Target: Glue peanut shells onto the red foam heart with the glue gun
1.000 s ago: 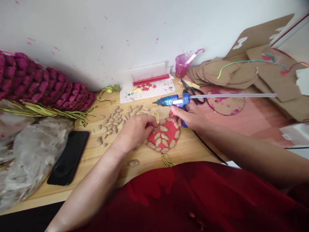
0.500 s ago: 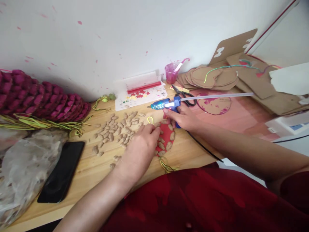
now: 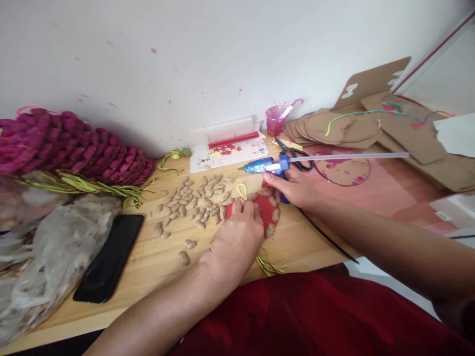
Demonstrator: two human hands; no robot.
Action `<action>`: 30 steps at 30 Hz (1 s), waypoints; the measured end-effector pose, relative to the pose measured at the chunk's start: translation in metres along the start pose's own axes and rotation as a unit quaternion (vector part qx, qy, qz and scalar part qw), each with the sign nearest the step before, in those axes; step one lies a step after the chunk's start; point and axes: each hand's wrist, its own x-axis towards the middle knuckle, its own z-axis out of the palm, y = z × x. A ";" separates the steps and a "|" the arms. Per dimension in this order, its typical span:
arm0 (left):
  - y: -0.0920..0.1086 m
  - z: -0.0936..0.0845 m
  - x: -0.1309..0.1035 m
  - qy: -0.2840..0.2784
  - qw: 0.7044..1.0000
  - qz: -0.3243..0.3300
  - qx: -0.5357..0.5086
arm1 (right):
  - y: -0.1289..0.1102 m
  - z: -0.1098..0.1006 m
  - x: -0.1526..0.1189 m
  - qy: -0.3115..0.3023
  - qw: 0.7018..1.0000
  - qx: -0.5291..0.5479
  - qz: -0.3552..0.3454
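Tabletop: right hand holds one glue gun.

I'm receiving soft, bright light on the white wall, while the red clothing is sitting in dimness. A faint shadow is pooling behind the purple stack. The peanuts are reading fairly clearly; my feed's edges are stretching and smearing.

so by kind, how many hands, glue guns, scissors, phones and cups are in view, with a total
Hands (left hand, right hand): 2
Glue gun: 1
Scissors: 1 pair
Phone: 1
Cup: 1
Total: 6
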 end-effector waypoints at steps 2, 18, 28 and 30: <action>0.002 0.002 0.001 0.010 1.000 -0.006 0.006 | -0.001 0.000 -0.001 0.006 1.000 -0.013 0.005; 0.006 0.008 -0.005 0.069 0.998 -0.008 0.012 | -0.007 0.000 -0.004 0.033 0.999 -0.018 0.034; 0.002 0.007 -0.004 0.083 0.996 0.011 0.039 | -0.012 0.003 -0.005 0.033 0.998 -0.003 0.045; 0.002 0.008 -0.004 0.083 0.995 0.012 0.047 | -0.011 0.003 -0.005 0.038 0.998 -0.002 0.047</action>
